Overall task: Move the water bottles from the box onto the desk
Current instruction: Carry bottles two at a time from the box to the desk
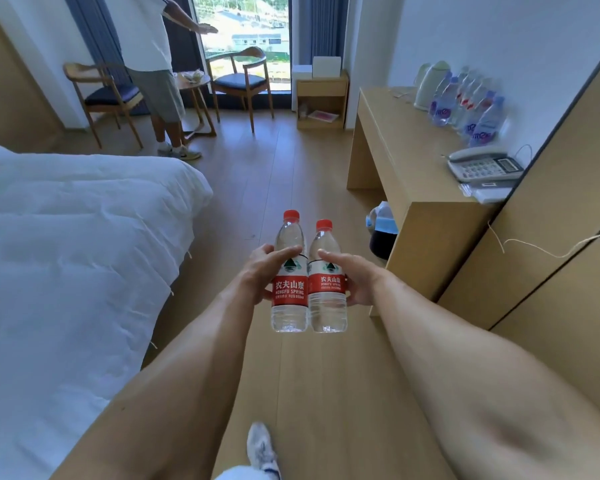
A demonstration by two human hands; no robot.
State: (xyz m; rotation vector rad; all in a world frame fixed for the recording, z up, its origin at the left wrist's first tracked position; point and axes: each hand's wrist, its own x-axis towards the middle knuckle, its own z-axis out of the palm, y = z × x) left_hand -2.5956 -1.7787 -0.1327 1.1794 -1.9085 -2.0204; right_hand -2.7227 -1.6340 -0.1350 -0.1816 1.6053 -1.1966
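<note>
The left hand (257, 275) wraps its fingers around the label of the left Nongfu Spring bottle (289, 275); just beside it, touching or nearly so, the right Nongfu Spring bottle (327, 282) is clasped the same way by the right hand (355, 278). Both hang upright over the wooden floor, long axes vertical, red caps up, well short of the desk (388, 133) at the right. They look full, so fairly heavy; thin plastic dents and may slip, making the labelled waist the soundest grip.
</note>
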